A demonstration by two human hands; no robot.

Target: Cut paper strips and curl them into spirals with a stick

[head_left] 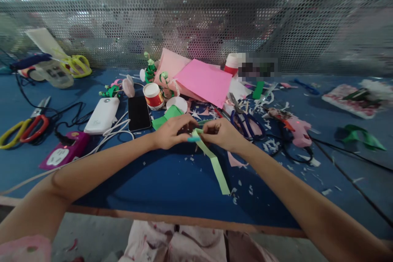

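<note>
A light green paper strip (218, 172) runs from between my hands down toward the front of the table, with a crease along it. The fingers of my left hand (173, 131) are closed around the strip's upper end, and something teal shows at its thumb tip. Close beside it, my right hand (223, 134) pinches the same end of the strip. Thin green strands lie just behind the fingertips. Darker green paper (167, 116) sits behind my left hand.
Pink sheets (204, 82), a red-and-white jar (153, 96), a black phone (139, 113) and a white power bank (102, 115) lie behind and left. Dark-handled scissors (247, 123), a pink glue gun (299, 131) and paper scraps are right. Yellow-and-red scissors (26, 129) lie far left.
</note>
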